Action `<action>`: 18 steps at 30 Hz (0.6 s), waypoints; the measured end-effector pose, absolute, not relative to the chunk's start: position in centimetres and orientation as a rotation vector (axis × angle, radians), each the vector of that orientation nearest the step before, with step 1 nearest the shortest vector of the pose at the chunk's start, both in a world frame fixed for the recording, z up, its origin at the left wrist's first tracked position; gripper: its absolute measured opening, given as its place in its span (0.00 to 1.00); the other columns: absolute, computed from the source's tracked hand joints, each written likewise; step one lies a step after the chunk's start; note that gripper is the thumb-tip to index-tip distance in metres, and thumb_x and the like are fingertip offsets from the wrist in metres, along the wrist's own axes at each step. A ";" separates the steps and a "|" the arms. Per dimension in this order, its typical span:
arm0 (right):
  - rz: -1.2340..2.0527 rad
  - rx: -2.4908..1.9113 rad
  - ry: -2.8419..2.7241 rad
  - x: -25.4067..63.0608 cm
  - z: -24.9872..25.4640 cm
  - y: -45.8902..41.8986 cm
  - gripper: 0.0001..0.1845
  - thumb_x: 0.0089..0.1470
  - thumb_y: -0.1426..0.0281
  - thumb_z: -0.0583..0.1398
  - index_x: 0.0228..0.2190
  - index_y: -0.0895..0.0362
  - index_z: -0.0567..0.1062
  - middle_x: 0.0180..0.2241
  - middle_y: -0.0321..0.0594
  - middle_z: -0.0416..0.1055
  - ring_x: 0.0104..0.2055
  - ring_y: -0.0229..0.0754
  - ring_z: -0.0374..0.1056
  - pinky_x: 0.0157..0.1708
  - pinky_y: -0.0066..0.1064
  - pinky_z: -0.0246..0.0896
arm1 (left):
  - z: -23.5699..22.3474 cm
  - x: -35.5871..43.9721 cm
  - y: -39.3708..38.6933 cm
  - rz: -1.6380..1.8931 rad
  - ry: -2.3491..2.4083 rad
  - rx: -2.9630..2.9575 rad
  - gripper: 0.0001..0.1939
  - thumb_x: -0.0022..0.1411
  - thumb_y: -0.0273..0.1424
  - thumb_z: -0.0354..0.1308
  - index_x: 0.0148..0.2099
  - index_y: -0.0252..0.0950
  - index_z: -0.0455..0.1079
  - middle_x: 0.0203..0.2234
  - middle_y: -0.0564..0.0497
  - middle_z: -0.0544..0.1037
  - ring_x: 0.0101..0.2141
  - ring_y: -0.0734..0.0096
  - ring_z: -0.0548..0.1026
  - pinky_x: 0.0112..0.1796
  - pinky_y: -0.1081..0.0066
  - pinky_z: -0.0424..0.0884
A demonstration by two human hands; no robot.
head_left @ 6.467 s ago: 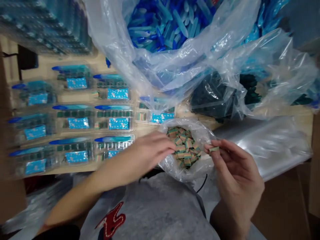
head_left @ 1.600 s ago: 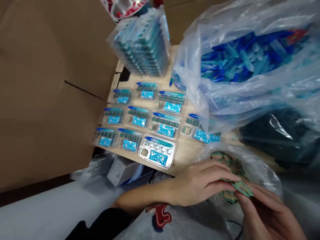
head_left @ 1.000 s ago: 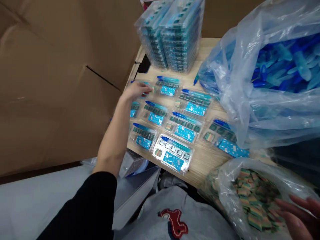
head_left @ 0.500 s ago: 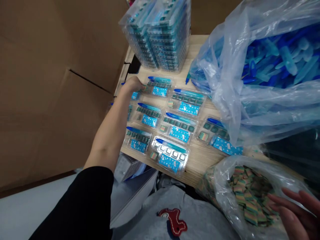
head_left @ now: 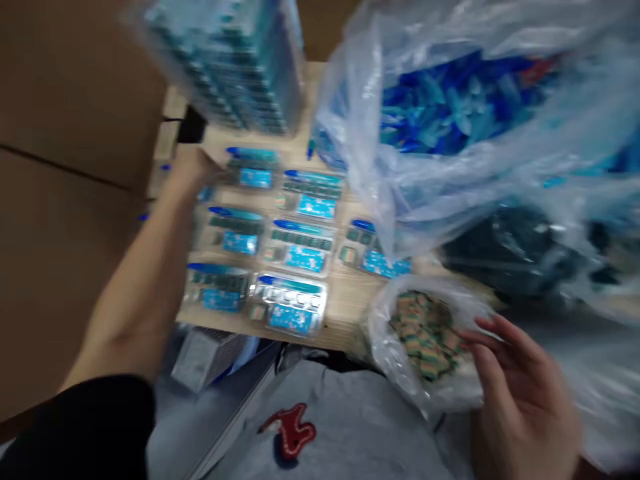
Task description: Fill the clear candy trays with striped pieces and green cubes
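Observation:
This frame is smeared by motion. My left hand (head_left: 196,167) reaches far across the wooden table (head_left: 345,313) to the back left clear blister tray (head_left: 250,168); its fingers are blurred and partly hidden. Several more blister trays (head_left: 293,303) with blue pens and blue cards lie in rows there. My right hand (head_left: 515,387) rests with fingers spread against a small clear bag of striped erasers (head_left: 425,330) at the table's near edge.
A tall stack of filled trays (head_left: 240,60) stands at the back. A big clear bag of blue pens (head_left: 450,113) and a dark bag (head_left: 510,247) fill the right side. Brown cardboard (head_left: 65,200) walls the left. A grey box (head_left: 205,357) sits below the table edge.
My left hand left the eraser bag and reached out to the far left trays. My right hand stayed at the eraser bag. The view has swung to the right and blurred.

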State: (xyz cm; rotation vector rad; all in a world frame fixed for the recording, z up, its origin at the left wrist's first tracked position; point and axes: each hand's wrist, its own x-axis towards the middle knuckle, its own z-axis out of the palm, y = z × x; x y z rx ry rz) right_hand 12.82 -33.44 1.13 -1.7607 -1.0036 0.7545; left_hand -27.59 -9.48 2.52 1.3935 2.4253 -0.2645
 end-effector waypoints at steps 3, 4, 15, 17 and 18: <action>0.673 -1.688 -0.983 12.4 2.0 -33.5 0.16 0.58 0.67 0.65 0.49 0.49 0.77 0.44 0.40 0.77 0.38 0.40 0.76 0.38 0.34 0.73 | 4.4 -23.3 -12.7 -0.177 2.369 1.529 0.21 0.72 0.33 0.48 0.57 0.20 0.68 0.47 0.43 0.76 0.43 0.63 0.72 0.47 0.64 0.65; 0.638 -1.666 -0.974 12.6 2.0 -33.6 0.16 0.59 0.69 0.65 0.49 0.49 0.77 0.44 0.39 0.77 0.38 0.39 0.76 0.38 0.33 0.73 | 4.9 -21.6 -14.2 -0.074 2.244 1.684 0.20 0.71 0.34 0.50 0.53 0.23 0.71 0.42 0.47 0.77 0.40 0.66 0.72 0.45 0.66 0.65; 0.473 -1.476 -0.870 14.0 2.3 -35.2 0.15 0.62 0.77 0.61 0.48 0.52 0.78 0.41 0.36 0.77 0.36 0.35 0.75 0.39 0.28 0.70 | -0.2 1.2 -25.8 -0.008 0.769 2.119 0.11 0.70 0.26 0.49 0.47 0.32 0.73 0.47 0.42 0.76 0.50 0.59 0.73 0.50 0.60 0.70; 0.485 -1.498 -0.862 14.4 2.1 -35.7 0.15 0.61 0.77 0.61 0.48 0.52 0.78 0.41 0.36 0.77 0.36 0.36 0.75 0.38 0.29 0.71 | -1.5 2.1 -26.3 0.024 0.818 2.115 0.11 0.70 0.27 0.51 0.50 0.33 0.71 0.53 0.41 0.73 0.55 0.55 0.70 0.54 0.56 0.68; 0.494 -1.513 -0.860 14.6 1.9 -35.8 0.15 0.61 0.76 0.61 0.48 0.52 0.78 0.41 0.36 0.77 0.36 0.36 0.75 0.39 0.29 0.71 | -1.9 2.2 -26.6 0.037 0.837 2.114 0.11 0.69 0.27 0.52 0.51 0.33 0.70 0.54 0.41 0.72 0.56 0.55 0.69 0.55 0.55 0.68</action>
